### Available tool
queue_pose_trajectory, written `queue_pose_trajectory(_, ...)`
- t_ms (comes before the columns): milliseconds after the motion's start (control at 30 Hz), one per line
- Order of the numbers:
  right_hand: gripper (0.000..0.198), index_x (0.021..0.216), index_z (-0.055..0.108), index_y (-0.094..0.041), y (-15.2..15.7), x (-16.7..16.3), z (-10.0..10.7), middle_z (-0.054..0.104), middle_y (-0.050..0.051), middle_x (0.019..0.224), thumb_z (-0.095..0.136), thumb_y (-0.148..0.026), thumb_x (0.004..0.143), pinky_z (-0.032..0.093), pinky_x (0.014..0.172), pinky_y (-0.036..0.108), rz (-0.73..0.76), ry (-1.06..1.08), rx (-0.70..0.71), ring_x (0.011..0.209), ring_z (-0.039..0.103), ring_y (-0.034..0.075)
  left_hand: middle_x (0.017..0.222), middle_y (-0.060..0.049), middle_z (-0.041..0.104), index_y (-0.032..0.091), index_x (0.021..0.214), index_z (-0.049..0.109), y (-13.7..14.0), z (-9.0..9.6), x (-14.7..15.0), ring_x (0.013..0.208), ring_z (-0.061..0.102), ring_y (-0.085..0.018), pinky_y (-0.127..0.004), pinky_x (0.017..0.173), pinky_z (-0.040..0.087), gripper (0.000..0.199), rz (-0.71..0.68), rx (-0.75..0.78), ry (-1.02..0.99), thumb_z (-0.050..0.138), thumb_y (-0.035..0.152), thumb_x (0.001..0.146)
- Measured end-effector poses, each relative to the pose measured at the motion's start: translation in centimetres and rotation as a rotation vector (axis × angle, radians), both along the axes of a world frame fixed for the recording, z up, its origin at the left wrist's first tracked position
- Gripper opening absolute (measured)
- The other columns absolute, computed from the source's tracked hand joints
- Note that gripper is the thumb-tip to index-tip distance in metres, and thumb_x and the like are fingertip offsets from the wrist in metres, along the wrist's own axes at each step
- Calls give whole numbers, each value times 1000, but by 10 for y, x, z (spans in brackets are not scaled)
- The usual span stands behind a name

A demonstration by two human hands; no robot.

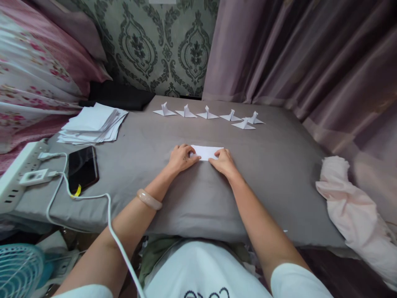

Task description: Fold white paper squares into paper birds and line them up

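A white sheet of paper (207,152), looking like a folded rectangle, lies on the grey cloth in front of me. My left hand (183,158) grips its left end, thumb on top and the other fingers curled at the edge. At the right end my right hand (223,161) pinches the paper between thumb and fingers. Beyond the hands stand several folded white paper figures (207,113) with flat pointed sides and an upright middle, set roughly in a row. A pale bangle (149,199) circles my left wrist.
To the left are a stack of white paper (89,124), a black phone (83,169) and a power strip (21,176). A white cable (110,215) crosses my left forearm. Bundled pink cloth (350,211) lies at the right edge. A blue fan (20,269) stands lower left.
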State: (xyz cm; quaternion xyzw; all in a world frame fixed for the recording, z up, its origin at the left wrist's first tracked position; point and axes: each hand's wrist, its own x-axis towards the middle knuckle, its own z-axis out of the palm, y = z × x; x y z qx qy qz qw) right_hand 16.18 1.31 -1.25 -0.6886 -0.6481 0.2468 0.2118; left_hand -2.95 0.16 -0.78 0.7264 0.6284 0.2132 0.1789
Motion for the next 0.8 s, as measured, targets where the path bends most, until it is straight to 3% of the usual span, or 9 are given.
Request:
queue_pose_trajectory(67, 24, 92, 61, -18, 4, 8, -1, 58, 9, 108, 66, -26, 71, 44, 92, 33, 22, 32, -19, 99, 58, 20, 102, -9, 64, 22, 93, 68, 2, 1, 1, 91, 54, -27, -41, 84, 42, 35, 25, -10, 11, 70, 52, 75)
queue_pose_trajectory(200, 20, 90, 63, -18, 8, 18, 1, 62, 6, 101, 64, -18, 70, 46, 86, 29, 53, 98, -58, 92, 61, 16, 96, -7, 63, 21, 91, 68, 8, 0, -6, 90, 54, -24, -40, 88, 42, 27, -11, -88, -72, 72, 40, 73)
queue_pose_trajectory(333, 21, 88, 65, -17, 12, 25, 4, 65, 4, 92, 62, -11, 68, 47, 77, 27, 72, 159, -103, 82, 61, 14, 97, -6, 62, 19, 92, 70, 16, -1, -19, 89, 56, -19, -33, 86, 45, 23, -88, -158, -205, 68, 27, 71)
queue_pose_trajectory(567, 23, 73, 65, -18, 21, 43, 8, 63, -2, 69, 57, -2, 59, 41, 57, 20, 123, 264, -181, 62, 55, 10, 93, -4, 65, 19, 96, 72, 18, 7, -32, 81, 58, -16, -28, 76, 48, 33, -143, -249, -229, 58, 16, 67)
queue_pose_trajectory(700, 22, 66, 64, -18, 20, 59, 11, 62, -3, 64, 56, -1, 55, 38, 55, 20, 95, 318, -193, 60, 54, 10, 100, -6, 64, 20, 95, 73, 14, 9, -29, 85, 59, -18, -30, 80, 48, 34, -159, -203, -162, 54, 13, 67)
queue_pose_trajectory(800, 23, 69, 66, -19, 17, 68, 13, 62, -3, 64, 55, -4, 54, 38, 54, 21, 61, 390, -195, 59, 53, 11, 91, -8, 63, 19, 90, 71, 10, 6, -13, 84, 57, -22, -38, 85, 47, 20, -109, -79, -35, 62, 28, 75)
